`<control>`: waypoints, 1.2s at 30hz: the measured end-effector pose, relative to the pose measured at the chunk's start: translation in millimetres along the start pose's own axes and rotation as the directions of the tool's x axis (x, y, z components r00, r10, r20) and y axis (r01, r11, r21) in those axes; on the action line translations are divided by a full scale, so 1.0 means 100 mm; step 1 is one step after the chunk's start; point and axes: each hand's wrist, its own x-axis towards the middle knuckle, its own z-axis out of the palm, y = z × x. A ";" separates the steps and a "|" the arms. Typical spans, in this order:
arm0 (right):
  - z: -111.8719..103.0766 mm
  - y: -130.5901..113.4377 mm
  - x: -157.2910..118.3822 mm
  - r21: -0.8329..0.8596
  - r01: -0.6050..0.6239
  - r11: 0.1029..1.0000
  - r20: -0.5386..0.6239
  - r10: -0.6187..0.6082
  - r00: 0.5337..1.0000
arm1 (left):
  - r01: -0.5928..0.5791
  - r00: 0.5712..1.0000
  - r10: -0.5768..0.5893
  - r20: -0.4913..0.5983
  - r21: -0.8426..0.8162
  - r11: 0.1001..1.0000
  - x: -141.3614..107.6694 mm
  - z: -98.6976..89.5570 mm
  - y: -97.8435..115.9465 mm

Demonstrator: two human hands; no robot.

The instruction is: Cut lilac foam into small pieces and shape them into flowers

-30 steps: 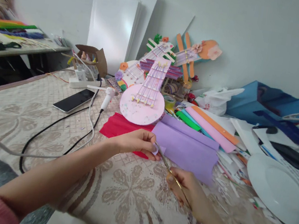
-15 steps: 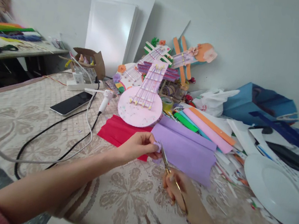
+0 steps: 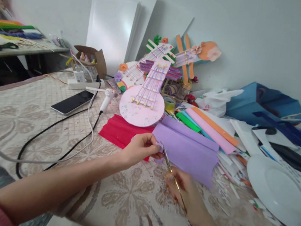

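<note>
My left hand [image 3: 142, 148] pinches a small piece of purple paper [image 3: 159, 145] between thumb and fingers. Gold-handled scissors [image 3: 170, 166] are gripped in my right hand [image 3: 182, 189], their blades pointing up and left and reaching the small piece. Behind my hands lies a wide purple sheet [image 3: 187, 150], and a red sheet [image 3: 116, 130] lies to its left, partly hidden by my left hand. A pink paper guitar [image 3: 140, 113] with purple strings rests just beyond both sheets.
At the left are a phone [image 3: 72, 102], a white glue gun [image 3: 107, 101] and looping cables. A white plate [image 3: 280, 193], paper scraps and rolled sheets [image 3: 211, 129] crowd the right side. A blue bag [image 3: 265, 103] stands behind them.
The scissor blades look closer together and the handles narrower. My left hand has barely moved, and the view has shifted slightly.
</note>
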 end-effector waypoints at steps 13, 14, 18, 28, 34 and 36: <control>-0.01 -0.02 0.00 -0.029 -0.011 1.000 -0.005 0.011 1.000 | -0.016 1.000 0.017 -0.017 0.062 0.998 0.00 -0.02 -0.03; -0.01 -0.02 0.00 -0.026 -0.012 1.000 -0.005 0.012 1.000 | -0.017 1.000 0.018 -0.019 0.060 0.998 0.00 -0.01 -0.03; -0.01 -0.03 -0.01 -0.031 -0.015 0.999 -0.014 0.015 1.000 | -0.024 0.999 0.025 -0.026 0.036 0.999 0.00 0.00 -0.03; 0.00 -0.01 0.00 0.028 -0.066 0.997 -0.002 0.066 0.998 | 0.000 1.000 0.000 0.001 -0.001 1.000 0.00 0.00 0.03; 0.02 -0.03 -0.01 0.239 -0.071 0.968 0.069 0.056 0.996 | -0.012 1.000 0.013 0.011 -0.015 1.000 0.00 0.00 0.05; 0.03 -0.05 -0.03 0.231 -0.017 0.973 0.051 0.006 0.999 | -0.021 1.000 0.021 -0.005 -0.022 1.000 0.00 0.01 0.03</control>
